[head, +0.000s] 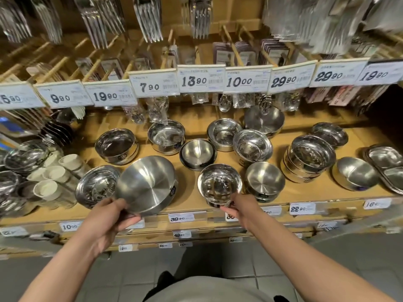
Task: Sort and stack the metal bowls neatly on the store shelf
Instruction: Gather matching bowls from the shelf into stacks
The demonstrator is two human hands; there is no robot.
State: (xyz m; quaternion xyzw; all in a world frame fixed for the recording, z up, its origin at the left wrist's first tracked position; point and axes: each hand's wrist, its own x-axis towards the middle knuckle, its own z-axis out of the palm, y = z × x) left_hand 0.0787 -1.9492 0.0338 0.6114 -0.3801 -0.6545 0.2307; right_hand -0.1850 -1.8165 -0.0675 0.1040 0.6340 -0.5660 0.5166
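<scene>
Bowls: which goes where?

**A:** Your left hand point(113, 216) has its fingers curled round the big brushed-steel bowl point(145, 184), tilted, lower left of centre. Your right hand point(236, 209) pinches the small shiny mirror-finish bowl point(219, 185) at its near rim.

**B:** Nest like with like, I'd say. Watch the wooden shelf point(192, 203) lip; open room sits between them, just beside the matte steel bowl point(265, 182).

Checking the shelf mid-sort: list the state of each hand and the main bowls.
Left hand: grips the large brushed bowl.
Large brushed bowl: lifted, tilted, base toward camera.
Right hand: holds the shiny bowl.
Shiny bowl: upright, at the shelf's front edge.
Stack of bowls: nested, upright.
</scene>
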